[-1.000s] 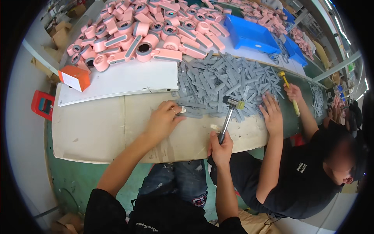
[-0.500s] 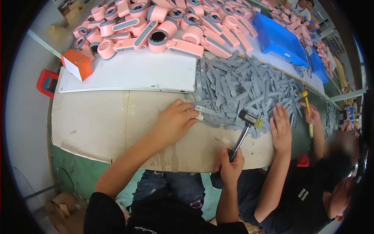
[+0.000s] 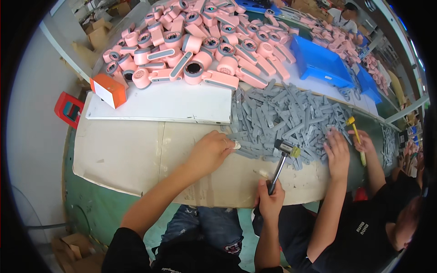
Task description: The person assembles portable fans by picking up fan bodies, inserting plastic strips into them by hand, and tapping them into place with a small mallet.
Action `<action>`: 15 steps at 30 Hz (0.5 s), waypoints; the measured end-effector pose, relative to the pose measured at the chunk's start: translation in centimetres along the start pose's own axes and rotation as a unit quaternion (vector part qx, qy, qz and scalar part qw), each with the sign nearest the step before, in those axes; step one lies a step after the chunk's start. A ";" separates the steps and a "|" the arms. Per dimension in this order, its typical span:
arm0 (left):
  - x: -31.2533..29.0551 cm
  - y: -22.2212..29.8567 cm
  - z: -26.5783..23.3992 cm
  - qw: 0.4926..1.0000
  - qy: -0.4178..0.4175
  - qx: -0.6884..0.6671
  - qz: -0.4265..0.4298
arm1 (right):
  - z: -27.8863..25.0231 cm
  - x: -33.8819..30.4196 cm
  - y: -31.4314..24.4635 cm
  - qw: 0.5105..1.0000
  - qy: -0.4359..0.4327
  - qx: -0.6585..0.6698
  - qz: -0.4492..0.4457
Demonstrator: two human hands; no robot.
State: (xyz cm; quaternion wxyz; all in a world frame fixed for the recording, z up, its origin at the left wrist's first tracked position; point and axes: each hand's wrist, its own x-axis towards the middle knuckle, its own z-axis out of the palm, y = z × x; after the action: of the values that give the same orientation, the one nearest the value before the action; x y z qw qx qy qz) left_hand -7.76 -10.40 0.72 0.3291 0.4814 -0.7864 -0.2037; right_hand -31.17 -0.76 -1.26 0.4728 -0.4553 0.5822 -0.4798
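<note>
My right hand grips the dark handle of a mallet, held up with its black-and-yellow head over the near edge of a pile of grey plastic strips. At the left edge of that pile is my left hand, fingers drawn together and curled. Something small and white shows at its fingertips, beside several strips; whether it is a wrapping or a held piece is unclear. Cardboard covers the bench under both hands.
Pink handheld fans are heaped behind a white board, which bears an orange box. A blue tray stands at the back right. On my right, a co-worker's hand touches the strips; the other holds a yellow hammer.
The view has tilted up, so the bench sits lower in the picture. The co-worker's nearer hand has moved right along the pile. My right hand still holds the mallet up.
</note>
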 end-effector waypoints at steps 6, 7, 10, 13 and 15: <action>-0.8 0.6 -0.2 0.997 -0.005 -0.075 0.010 | 0.3 -0.3 -0.6 1.000 0.012 0.010 0.002; -1.4 0.1 0.0 0.997 0.022 -0.076 0.025 | 0.4 -0.3 -0.8 1.000 0.014 0.023 0.006; -2.3 -0.2 -1.0 0.996 -0.033 -0.077 -0.013 | 0.2 -0.3 -1.0 1.000 0.016 0.016 0.004; -3.4 -1.0 -1.6 0.994 -0.037 -0.099 -0.026 | 0.9 -0.4 -1.7 1.000 0.020 -0.001 0.012; -3.5 -1.6 -1.5 0.993 -0.034 -0.112 -0.015 | 1.1 -0.4 -1.8 1.000 0.024 -0.003 0.015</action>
State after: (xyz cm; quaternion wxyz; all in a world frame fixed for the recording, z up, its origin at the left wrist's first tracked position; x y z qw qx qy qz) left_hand -4.57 -7.99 -0.43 0.3513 0.4459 -0.7619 -0.3119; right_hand -29.85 -0.74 0.47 0.4644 -0.4361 0.6016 -0.4818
